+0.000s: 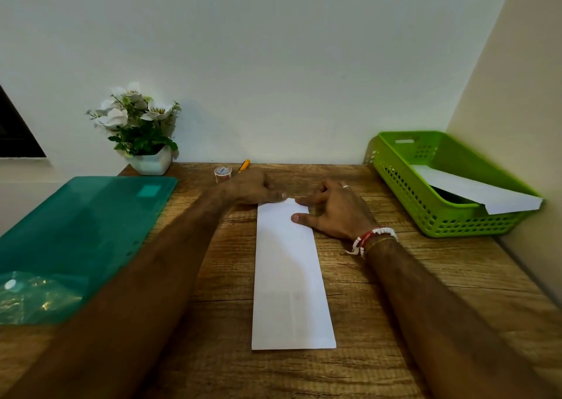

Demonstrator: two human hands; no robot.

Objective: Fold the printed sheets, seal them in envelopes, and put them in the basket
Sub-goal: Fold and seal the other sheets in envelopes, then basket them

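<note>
The envelope [292, 277] lies lengthwise on the table [410, 277] before us. The tape roll [223, 173] sits at the back. Our left hand [252, 188] curls at the far corner, pinching or pressing, we cannot tell. Our right hand [334, 213] lies relaxed, thumb and forefinger flat on the far end. The green basket [404, 198] holds one finished piece [474, 191]. We judge this one mid-sealing, not yet basketed.

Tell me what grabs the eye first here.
The long white paper lies lengthwise mid-table, left hand and right hand at its far end. Then the bright green basket at the right rear, a white sheet sticking out, and the teal folder on the left.
</note>
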